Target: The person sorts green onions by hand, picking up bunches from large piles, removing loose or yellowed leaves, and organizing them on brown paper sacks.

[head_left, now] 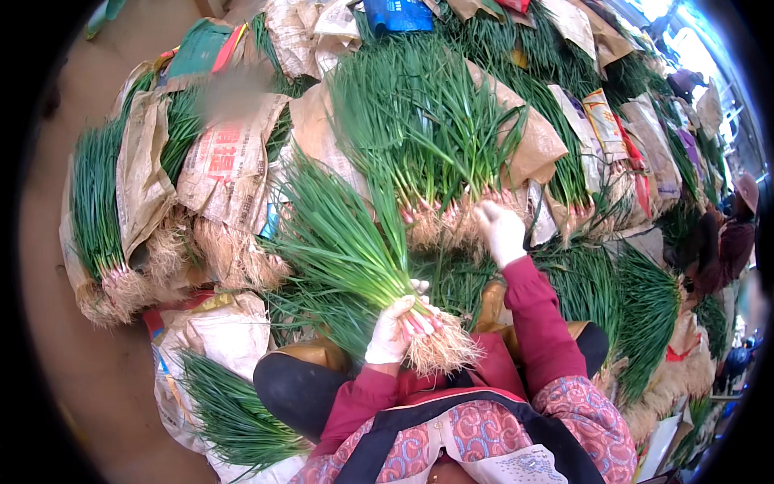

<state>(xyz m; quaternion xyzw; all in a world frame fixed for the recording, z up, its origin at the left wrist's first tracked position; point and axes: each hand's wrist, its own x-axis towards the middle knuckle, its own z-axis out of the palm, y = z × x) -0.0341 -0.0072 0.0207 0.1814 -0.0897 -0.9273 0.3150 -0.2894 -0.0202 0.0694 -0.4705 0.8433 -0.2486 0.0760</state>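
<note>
My left hand (390,332), in a white glove, is closed around a bunch of spring onions (363,258) just above its pinkish bulbs. Its pale stringy roots (439,347) hang toward my lap, and the long green leaves fan out to the upper left. My right hand (500,232), also white-gloved, reaches forward to the root ends of a big loose heap of spring onions (427,137). Its fingers are curled in against the bulbs at the heap's right side. Whatever lies between those fingertips is hidden.
Sacking-wrapped onion bundles (226,173) stand at the left, with more bundles (572,161) at the right. Loose green leaves (451,278) lie before my knees. A white sack (218,331) and another bunch (234,411) lie at lower left. Another person (730,238) is at far right.
</note>
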